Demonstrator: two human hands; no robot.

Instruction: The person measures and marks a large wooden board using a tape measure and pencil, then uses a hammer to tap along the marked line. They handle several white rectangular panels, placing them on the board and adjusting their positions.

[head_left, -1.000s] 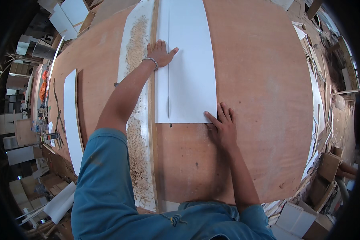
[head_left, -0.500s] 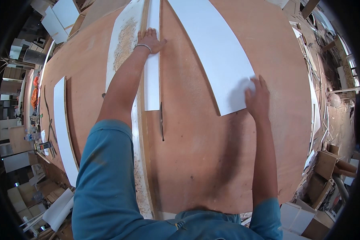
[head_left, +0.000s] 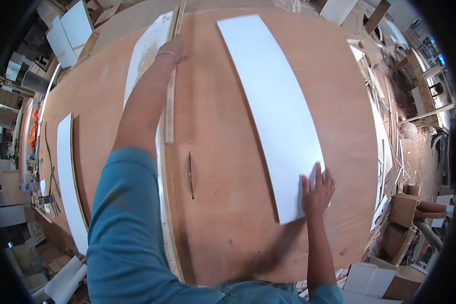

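My left hand (head_left: pixel 171 48) is at the far end of a narrow board strip (head_left: pixel 169 114), closed on it, the fingertips mostly hidden. This strip now shows its tan edge and stands against a long wooden rail (head_left: pixel 173 223). My right hand (head_left: pixel 317 193) lies with spread fingers on the near right corner of a long white board (head_left: pixel 273 111). That board rests flat on the brown worktable (head_left: pixel 228 202), slanting from far left to near right. Between the rail and the board lies a thin dark tool (head_left: pixel 190 175), too small to name.
Another white strip (head_left: pixel 70 177) lies at the table's left. Sawdust covers a pale panel (head_left: pixel 144 55) beside the rail. Offcuts (head_left: pixel 382 126) line the right side, with brown cartons (head_left: pixel 404 213) below them. White panels (head_left: pixel 76 28) lean at the far left.
The large white board has slid toward me along with my right hand. The narrow strip has turned from lying flat, white face up, onto its edge under my left hand.
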